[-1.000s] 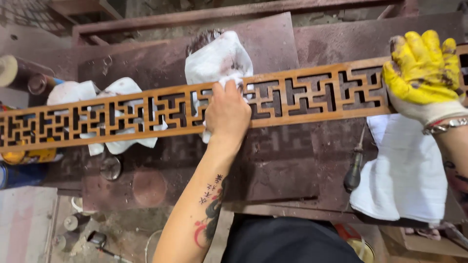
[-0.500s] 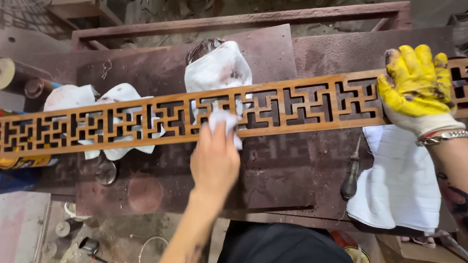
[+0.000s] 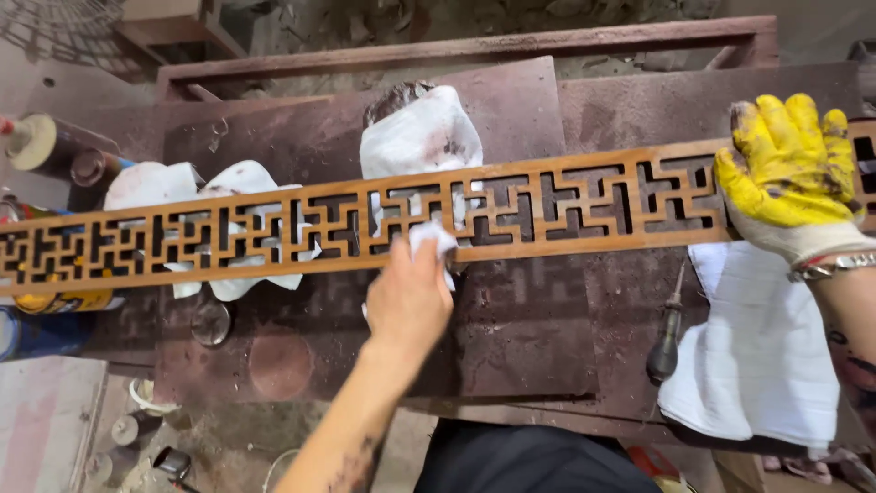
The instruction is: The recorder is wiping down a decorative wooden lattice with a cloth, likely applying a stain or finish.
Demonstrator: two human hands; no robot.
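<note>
Left arm: I reach it forward from the lower edge of the view, bare, forearm slanting up to the right.
Left hand: knuckles up, my grip closed on a small white rag that pokes out past my fingertips and touches the lower rail of the lattice panel.
Right hand: in a yellow glove, laid flat on top of the panel's right end, fingers spread and straight, nothing clamped in its grip; a metal bracelet shows at my wrist.
Lattice panel: long wooden fretwork strip, lying across the table from the left edge to the right, slightly higher at the right.
Under the panel: crumpled white cloths at the left and another white cloth near the middle.
White cloth at right: spread on the table below my gloved hand, a dark-handled screwdriver just beside it.
Containers: round cans stand at the table's far left; I cannot tell what is in them.
</note>
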